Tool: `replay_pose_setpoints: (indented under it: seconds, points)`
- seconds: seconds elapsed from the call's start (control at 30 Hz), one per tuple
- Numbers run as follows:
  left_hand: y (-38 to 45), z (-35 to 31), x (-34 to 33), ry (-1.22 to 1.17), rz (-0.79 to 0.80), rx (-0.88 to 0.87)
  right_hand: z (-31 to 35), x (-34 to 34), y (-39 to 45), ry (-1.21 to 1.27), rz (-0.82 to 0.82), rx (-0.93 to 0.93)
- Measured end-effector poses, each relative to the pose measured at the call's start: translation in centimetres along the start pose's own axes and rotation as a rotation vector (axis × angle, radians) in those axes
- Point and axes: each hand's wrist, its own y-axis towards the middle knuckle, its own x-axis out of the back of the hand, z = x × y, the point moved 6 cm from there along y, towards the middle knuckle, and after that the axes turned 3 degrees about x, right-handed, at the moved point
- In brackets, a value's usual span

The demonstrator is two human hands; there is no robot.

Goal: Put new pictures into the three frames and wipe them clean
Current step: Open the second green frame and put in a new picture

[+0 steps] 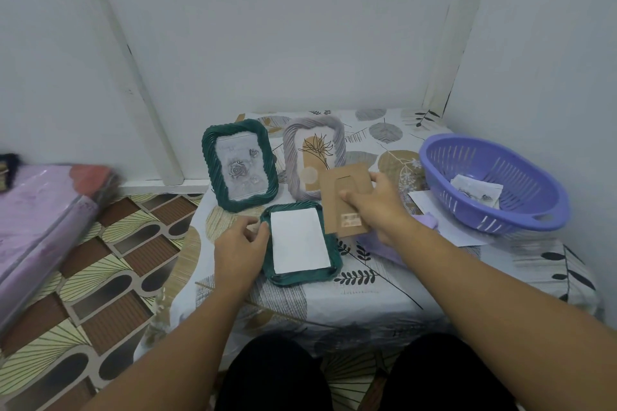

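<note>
A dark green frame point(302, 277) lies face down on the table with a white sheet point(298, 245) in its opening. My left hand point(238, 252) grips its left edge. My right hand point(370, 207) holds a brown cardboard backing board point(344, 183) tilted just above the frame's right side. Behind stand a second green frame point(238, 165) with a rose picture and a grey frame point(312, 157) with a flower drawing. A lilac cloth point(377, 243) lies under my right wrist.
A purple plastic basket point(494, 183) holding pictures sits at the right on loose white papers point(447, 220). The small table point(367, 287) has a leaf-print cover and stands against white walls. A pink mattress point(40, 217) lies left on the patterned floor.
</note>
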Motion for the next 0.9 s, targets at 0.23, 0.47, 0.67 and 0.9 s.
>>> replay_pose_setpoints:
  seconds: [0.23,0.47,0.67,0.9]
  points:
    - [0.1,-2.3,1.4,-0.009,0.026,-0.196,-0.2,-4.7,-1.5,0.173,0.172,-0.025]
    - [0.7,-3.4,-0.5,-0.206,0.4,0.025,-0.7,-6.5,-2.9,0.062,0.239,0.021]
    - [-0.1,-1.6,-0.3,-0.296,0.4,0.157,-1.7,-5.9,-2.7,-0.136,0.365,0.044]
    - [0.8,-0.4,-0.2,-0.165,0.394,0.154,-2.8,-5.7,-2.0,-0.236,0.393,0.026]
